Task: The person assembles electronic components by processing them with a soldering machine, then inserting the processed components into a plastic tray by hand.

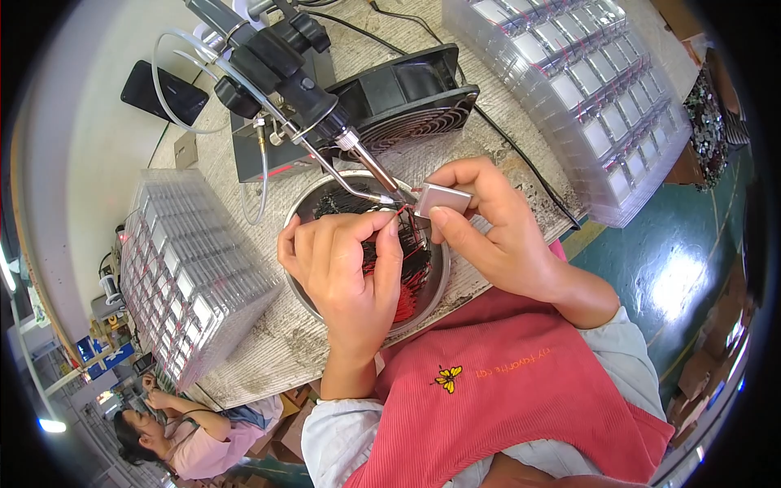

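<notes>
Left hand (342, 264): thumb and forefinger pinched together on a thin red wire (402, 211), the other fingers curled. Right hand (500, 236): thumb and fingers gripping a flat silver block (444, 198) by its edges, held above the right-hand part of a bowl. Wire and block meet just below the tip of a soldering iron (370, 163), which slants down from the upper left on a stand; whether the tip touches them cannot be told. A thin metal tube (338, 176) runs beside the iron, its end near the same spot. Beneath the hands, one round metal bowl (444, 285), containing a tangle of black and red wires (411, 281). Behind the bowl, one black fan (423, 122) with a round grille. To the left, a stack of clear trays (203, 276) filled with silver blocks and red wires; to the right, a second tray stack (586, 106), similarly filled. Far left, a black phone (165, 93). All stand on a pale, scuffed worktop (244, 358). Nearest the wearer, a red apron (504, 398) with a yellow butterfly. Lower left, a seated co-worker (215, 447) in a pink top. Right, a green floor (634, 252).
</notes>
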